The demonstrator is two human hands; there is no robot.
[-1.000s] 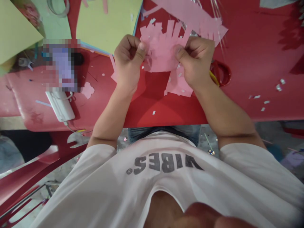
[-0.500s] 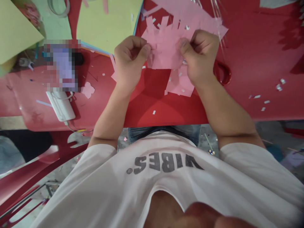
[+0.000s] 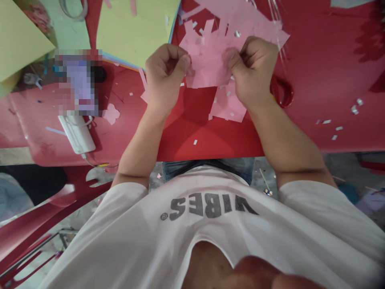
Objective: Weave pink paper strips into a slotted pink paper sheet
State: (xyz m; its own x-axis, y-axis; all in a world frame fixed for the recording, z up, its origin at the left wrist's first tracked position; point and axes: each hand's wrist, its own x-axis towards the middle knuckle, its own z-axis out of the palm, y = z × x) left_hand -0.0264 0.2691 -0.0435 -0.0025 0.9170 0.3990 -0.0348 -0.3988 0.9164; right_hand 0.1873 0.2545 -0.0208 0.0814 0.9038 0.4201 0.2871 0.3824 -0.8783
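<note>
Between my two hands is a piece of pink paper [image 3: 209, 66] with cut strips along its far edge. My left hand [image 3: 167, 76] pinches its left edge between thumb and bent fingers. At the opposite side, my right hand [image 3: 255, 68] grips the paper with the thumb on top and the fingers curled. Beneath and beyond it lie more pink sheets [image 3: 255, 24], partly covered. A smaller pink scrap [image 3: 229, 105] rests on the table nearer to me, by my right wrist. Red-handled scissors, seemingly, show as a red loop [image 3: 284, 92] beside that wrist, the rest hidden.
Yellow paper [image 3: 132, 32] tops a stack at the back left. A white power bank-like block [image 3: 78, 134] with a cable lies on the red table [image 3: 192, 150] at left, near a pink flower-shaped cutout [image 3: 112, 114]. A tape roll [image 3: 73, 10] sits far left. Small white bits are scattered about.
Both hands keep their hold on the pink paper, with only a very slight shift of the fingers. Nothing else has visibly moved.
</note>
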